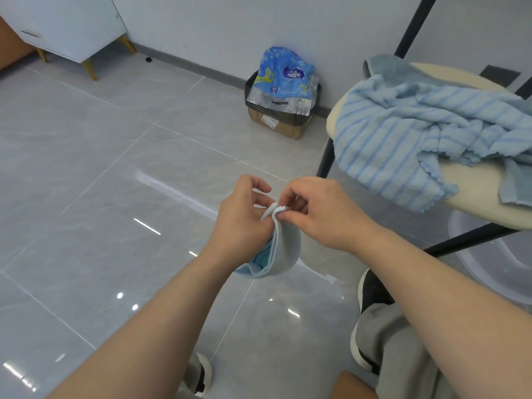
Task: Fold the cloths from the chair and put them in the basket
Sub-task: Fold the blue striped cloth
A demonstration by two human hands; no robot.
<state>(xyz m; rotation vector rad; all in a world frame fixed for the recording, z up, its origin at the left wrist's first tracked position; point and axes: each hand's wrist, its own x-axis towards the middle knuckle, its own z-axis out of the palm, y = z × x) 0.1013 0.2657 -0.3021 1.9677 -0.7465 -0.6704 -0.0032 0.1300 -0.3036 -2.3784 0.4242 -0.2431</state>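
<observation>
Both hands [241,214] [319,214] pinch the folded cloth [283,251] between them.

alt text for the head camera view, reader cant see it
The left hand and right hand pinch the top edge of a small folded pale blue cloth over a grey tiled floor. A striped blue cloth lies crumpled on the cream chair seat.

A folded pale-blue cloth [283,249] hangs pinched at its top; striped blue cloth [403,133] lies crumpled on chair [473,181].

Bare left hand [239,223], right hand [325,217] & forearms [161,321]; grey shorts [403,352]; blk/grey shoes [371,289], white soles.
</observation>
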